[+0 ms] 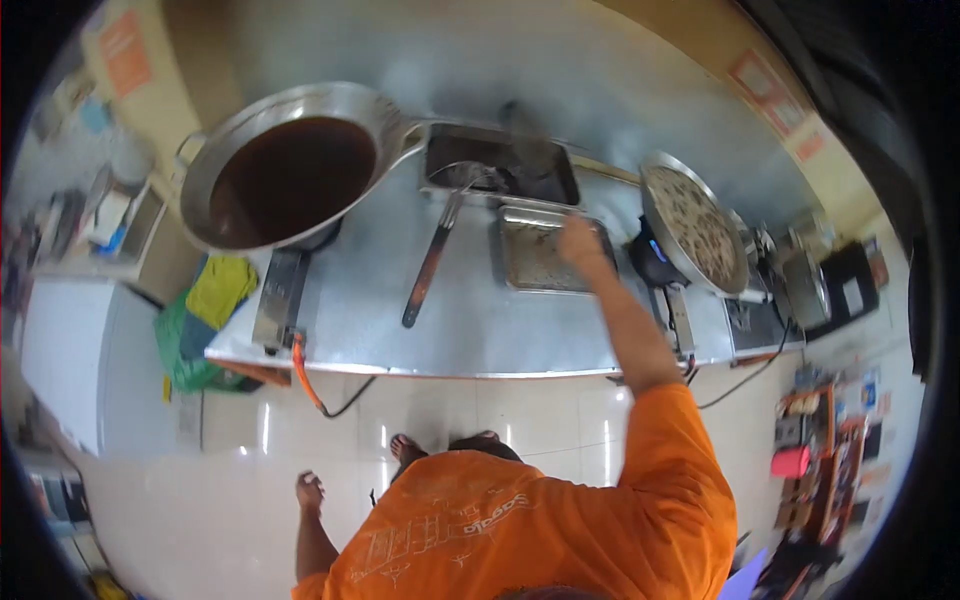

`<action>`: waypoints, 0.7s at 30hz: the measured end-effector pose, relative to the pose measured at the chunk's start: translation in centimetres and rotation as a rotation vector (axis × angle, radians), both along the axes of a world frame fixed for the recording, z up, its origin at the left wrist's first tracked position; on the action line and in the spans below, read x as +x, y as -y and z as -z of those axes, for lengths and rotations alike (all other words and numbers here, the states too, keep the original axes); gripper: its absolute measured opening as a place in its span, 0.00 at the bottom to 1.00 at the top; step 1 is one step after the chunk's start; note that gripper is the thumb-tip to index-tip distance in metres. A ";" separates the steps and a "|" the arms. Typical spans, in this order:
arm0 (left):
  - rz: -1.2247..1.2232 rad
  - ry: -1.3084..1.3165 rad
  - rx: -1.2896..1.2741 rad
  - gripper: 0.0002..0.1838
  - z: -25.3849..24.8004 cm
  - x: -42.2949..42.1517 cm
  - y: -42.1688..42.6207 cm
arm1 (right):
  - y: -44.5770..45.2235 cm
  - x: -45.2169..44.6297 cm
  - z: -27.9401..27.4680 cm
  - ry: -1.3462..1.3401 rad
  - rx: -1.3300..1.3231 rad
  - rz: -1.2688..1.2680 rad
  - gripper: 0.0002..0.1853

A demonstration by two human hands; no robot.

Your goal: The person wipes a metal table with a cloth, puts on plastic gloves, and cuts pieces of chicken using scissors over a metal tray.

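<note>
My right hand (pixel 580 243), fingers closed, is over the right part of a shallow metal tray (pixel 530 262) with brownish residue. What it grips, if anything, I cannot make out. Behind that tray stands a deeper rectangular metal pan (pixel 465 145) with dark contents. A round wire skimmer (pixel 432 265) leans on the pan's front edge, its long handle lying toward me. A dark blurred utensil with a light handle (pixel 605 168) rests across the pan's right end. Low beside my body hangs my left hand (pixel 311 490), fingers curled, with a small pale spot at the fingertips.
A large wok of dark brown liquid (pixel 295 185) stands on a burner at left. At right, another wok (pixel 692 225) holds bubbling oil with brown pieces. An orange gas hose (pixel 303 375) hangs off the metal counter (pixel 460 345). A green bag (pixel 185 345) hangs at left.
</note>
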State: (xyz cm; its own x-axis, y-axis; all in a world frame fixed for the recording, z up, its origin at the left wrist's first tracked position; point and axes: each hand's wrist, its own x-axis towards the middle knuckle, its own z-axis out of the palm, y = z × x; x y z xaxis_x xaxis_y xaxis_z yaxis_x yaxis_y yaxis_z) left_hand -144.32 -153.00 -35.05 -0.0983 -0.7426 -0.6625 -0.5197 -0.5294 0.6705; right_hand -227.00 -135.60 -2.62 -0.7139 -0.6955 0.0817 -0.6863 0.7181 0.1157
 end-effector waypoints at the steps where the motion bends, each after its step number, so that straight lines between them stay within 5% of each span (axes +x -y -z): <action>1: 0.026 -0.044 0.005 0.15 0.8 0.1 0.2 | 2.3 3.4 0.3 0.120 0.031 0.072 0.15; 2: -0.229 -0.348 0.245 0.13 2.9 0.9 1.2 | 3.7 2.4 5.6 0.059 -0.088 0.030 0.14; 5: -0.143 -0.405 0.346 0.11 3.1 -0.2 0.5 | 6.5 10.5 3.9 0.142 -0.131 0.140 0.19; 6: -0.358 -0.624 0.589 0.10 1.7 -0.9 0.1 | 7.3 10.4 7.1 0.148 -0.175 0.171 0.21; 8: -0.039 -0.400 0.540 0.08 3.7 -2.0 -1.0 | 7.2 10.0 11.1 0.401 -0.196 0.048 0.24; 11: 0.179 -0.175 0.444 0.10 2.1 -4.0 -2.3 | 3.4 12.7 9.5 0.544 -0.372 0.044 0.27; 14: 0.274 -0.079 0.388 0.13 0.1 -5.6 -2.3 | -3.4 9.3 8.3 0.563 -0.438 0.248 0.29; 18: 0.399 0.024 0.277 0.16 -3.2 -8.9 -1.7 | -13.6 -4.9 19.7 0.311 -0.606 0.691 0.31; 21: 0.498 0.086 0.176 0.18 -5.2 -12.6 -2.3 | -19.3 -7.1 15.0 0.514 -0.850 0.885 0.40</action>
State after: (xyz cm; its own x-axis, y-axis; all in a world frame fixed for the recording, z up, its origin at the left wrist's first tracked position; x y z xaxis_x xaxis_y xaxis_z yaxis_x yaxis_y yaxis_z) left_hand -156.88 -150.71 -29.86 -0.3506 -0.4966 -0.7940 -0.7857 -0.3053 0.5380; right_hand -234.10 -116.35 -17.58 -0.9764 0.1491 -0.1565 0.2161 0.6613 -0.7183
